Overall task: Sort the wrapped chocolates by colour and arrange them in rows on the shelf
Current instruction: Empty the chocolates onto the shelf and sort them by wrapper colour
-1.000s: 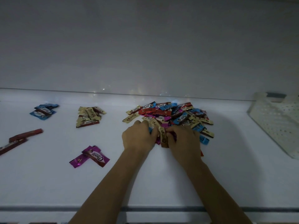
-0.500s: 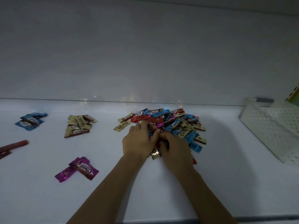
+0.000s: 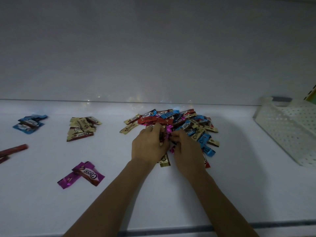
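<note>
The magenta chocolate is pointing away from the person, front-to-back. The left hand and right hand are flanking it, both pinching it.

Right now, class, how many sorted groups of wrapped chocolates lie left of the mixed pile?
4: blue foil-wrapped chocolates back left; gold foil-wrapped chocolates beside them; red wrapped bars at the left edge, partly cut off; magenta wrapped pair nearest the front.

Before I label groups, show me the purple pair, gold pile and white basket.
purple pair (image 3: pixel 89 174), head view, top wrapper's logo
gold pile (image 3: pixel 82 128), head view, its middle
white basket (image 3: pixel 280 134), head view, perforated wall
</note>
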{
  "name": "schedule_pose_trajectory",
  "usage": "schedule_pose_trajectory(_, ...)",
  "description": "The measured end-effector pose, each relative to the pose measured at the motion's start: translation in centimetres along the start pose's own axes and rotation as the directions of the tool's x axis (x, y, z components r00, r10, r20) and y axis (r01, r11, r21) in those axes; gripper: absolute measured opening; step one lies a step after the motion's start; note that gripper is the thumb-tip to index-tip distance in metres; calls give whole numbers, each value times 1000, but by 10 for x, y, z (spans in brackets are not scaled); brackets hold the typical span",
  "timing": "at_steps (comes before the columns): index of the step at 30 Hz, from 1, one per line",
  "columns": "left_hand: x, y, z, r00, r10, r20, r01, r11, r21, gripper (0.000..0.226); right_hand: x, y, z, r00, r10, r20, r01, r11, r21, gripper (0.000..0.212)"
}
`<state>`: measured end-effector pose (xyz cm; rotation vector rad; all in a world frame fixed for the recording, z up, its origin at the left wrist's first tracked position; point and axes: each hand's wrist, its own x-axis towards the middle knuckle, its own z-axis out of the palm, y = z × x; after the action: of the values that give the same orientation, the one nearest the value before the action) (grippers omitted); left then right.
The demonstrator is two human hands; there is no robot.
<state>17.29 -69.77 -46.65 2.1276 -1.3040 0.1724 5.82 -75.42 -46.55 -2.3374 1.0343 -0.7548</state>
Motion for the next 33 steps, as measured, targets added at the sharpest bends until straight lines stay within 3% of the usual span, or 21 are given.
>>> schedule_pose_trajectory(4,0,0,-5,1000,-27,-8,27,996,-79,23,1,1,1,1000,-10,-15,11,999,30,32)
schedule_pose_trajectory(7,4,-3,-7,985,-171,-18,161,957,-240,17,1,5,4,998,-31,-48,33,999,41,29)
schedule_pose_trajectory(11,7,-13,-7,948,-317,-20,262,815,-517,18,1,4,6,993,-72,-92,79,994,74,27)
schedule_pose_trajectory(13,7,-16,-6,940,-340,-15,253,726,-640,18,-2,-1,4,981,-142,-130,149,988,41,38)
schedule_pose_trajectory(16,6,-17,-8,934,-356,-27,216,624,-751,18,-10,-7,4,949,-261,-176,254,965,-64,33)
schedule_pose_trajectory(19,5,-17,-12,925,-374,-62,182,580,-794,15,-10,-10,4,956,-275,-104,268,961,-68,33)
schedule_pose_trajectory(23,5,-14,-15,909,-410,-69,181,540,-822,16,-8,-7,10,938,-344,-42,323,912,-254,27)
schedule_pose_trajectory(27,6,-12,-17,918,-392,-48,175,513,-840,12,-6,-3,12,930,-360,-66,329,900,-285,25)
schedule_pose_trajectory(30,7,-14,-16,907,-418,-49,188,508,-841,15,-4,-2,10,944,-296,-147,251,932,-261,9)
schedule_pose_trajectory(33,7,-15,-15,898,-437,-46,207,515,-832,17,-2,-3,7,951,-219,-218,162,955,-250,12)
